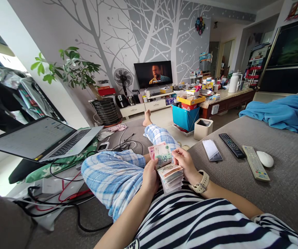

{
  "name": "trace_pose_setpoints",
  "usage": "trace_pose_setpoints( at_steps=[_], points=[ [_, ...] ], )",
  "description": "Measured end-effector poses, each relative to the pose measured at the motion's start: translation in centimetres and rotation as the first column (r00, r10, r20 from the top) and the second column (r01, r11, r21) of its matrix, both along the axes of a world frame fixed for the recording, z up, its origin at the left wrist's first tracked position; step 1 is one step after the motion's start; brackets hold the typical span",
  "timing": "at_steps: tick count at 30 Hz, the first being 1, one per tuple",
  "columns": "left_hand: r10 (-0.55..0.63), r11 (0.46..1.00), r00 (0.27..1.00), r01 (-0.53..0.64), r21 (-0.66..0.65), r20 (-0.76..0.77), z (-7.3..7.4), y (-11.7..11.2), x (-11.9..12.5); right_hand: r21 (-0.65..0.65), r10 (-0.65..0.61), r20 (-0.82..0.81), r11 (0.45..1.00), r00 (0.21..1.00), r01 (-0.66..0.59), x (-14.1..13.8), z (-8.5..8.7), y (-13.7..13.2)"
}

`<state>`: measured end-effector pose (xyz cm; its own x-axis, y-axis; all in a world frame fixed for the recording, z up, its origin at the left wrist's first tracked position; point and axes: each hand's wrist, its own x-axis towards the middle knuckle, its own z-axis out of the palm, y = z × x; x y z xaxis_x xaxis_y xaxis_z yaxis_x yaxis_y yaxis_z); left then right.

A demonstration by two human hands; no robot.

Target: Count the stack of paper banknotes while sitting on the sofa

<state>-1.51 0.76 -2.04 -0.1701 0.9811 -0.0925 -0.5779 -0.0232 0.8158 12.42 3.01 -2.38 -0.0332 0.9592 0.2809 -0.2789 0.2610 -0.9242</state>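
Note:
A folded stack of banknotes (170, 177) is gripped in my left hand (150, 176), its loose lower ends fanned out toward my striped shirt. Above the fold stand a green note marked 50 (164, 154) and a pinkish note (152, 151) behind it. My right hand (184, 159), with a pale watch (201, 182) on the wrist, pinches the right edge of the green note between thumb and fingers. Both hands are close together over my lap, near my blue plaid trousers (118, 178).
An open laptop (71, 140) rests at left on a green cushion, with tangled cables (68, 204) around it. On the sofa at right lie a phone (212, 150), a black remote (231, 145), a beige remote (255, 162) and a white mouse (265, 159). A television (153, 74) stands ahead.

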Motion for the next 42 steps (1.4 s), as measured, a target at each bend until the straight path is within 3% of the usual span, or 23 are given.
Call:
trace_pose_setpoints(
  at_steps=[10,18,30,42],
  points=[
    [-0.050,0.999,0.998,0.050,-0.010,-0.037,0.6,-0.6,0.1,-0.047,-0.096,-0.008,0.994,0.995,0.096,-0.4,-1.4,1.3],
    [-0.053,0.999,0.998,0.053,-0.007,-0.041,0.6,-0.6,0.1,0.035,-0.085,0.107,0.996,0.991,0.081,0.1,-1.2,1.0],
    [0.005,1.000,1.000,-0.005,-0.005,0.021,-0.3,0.3,0.2,0.014,-0.027,0.069,1.000,0.997,0.026,0.1,-0.5,0.3],
    [0.037,0.999,0.999,-0.037,-0.020,-0.001,0.2,0.0,0.4,0.008,-0.010,0.048,1.000,0.999,0.010,0.1,-0.5,0.1]
  ],
)
